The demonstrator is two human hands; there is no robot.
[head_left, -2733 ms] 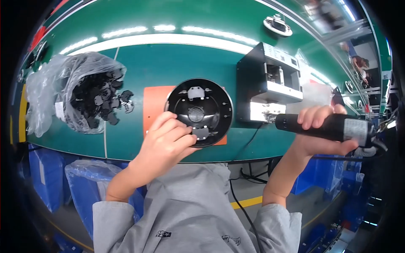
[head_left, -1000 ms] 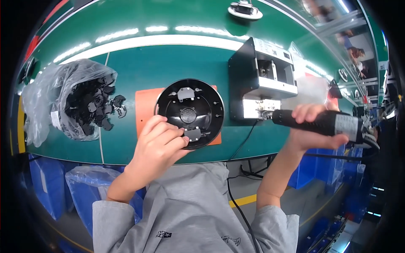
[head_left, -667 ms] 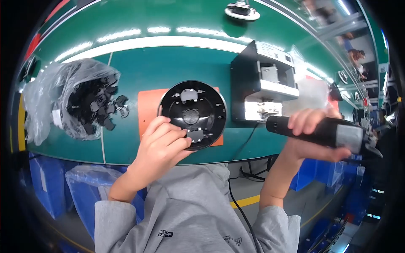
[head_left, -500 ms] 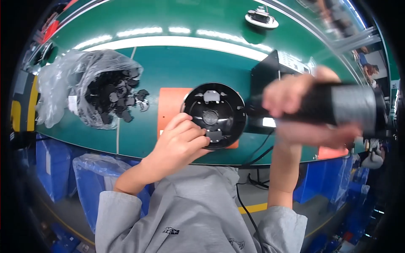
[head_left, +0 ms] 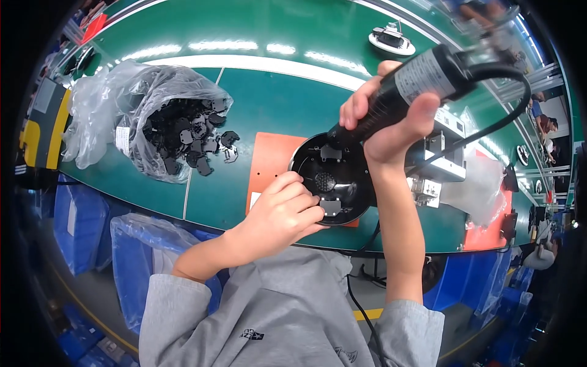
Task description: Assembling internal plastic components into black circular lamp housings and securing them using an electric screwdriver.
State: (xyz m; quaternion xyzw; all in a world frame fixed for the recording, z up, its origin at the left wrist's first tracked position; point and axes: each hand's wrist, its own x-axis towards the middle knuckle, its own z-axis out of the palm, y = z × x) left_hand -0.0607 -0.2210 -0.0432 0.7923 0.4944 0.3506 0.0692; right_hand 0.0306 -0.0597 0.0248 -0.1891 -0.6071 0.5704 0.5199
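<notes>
Moved over glossy black round housing (head_left: 346, 186): black cylindrical tool (head_left: 398, 98), likely heavy, best barrel-gripped; right hand (head_left: 394, 134) wraps it, left hand (head_left: 278, 212) holds housing's rim.

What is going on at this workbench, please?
A person holds a black corded tool in the right hand, its tip end angled down at the far side of a black round housing; contact can't be made out. The left hand is at the housing's near-left rim. The housing lies on an orange mat; to the left, a clear plastic bag holds dark parts.
</notes>
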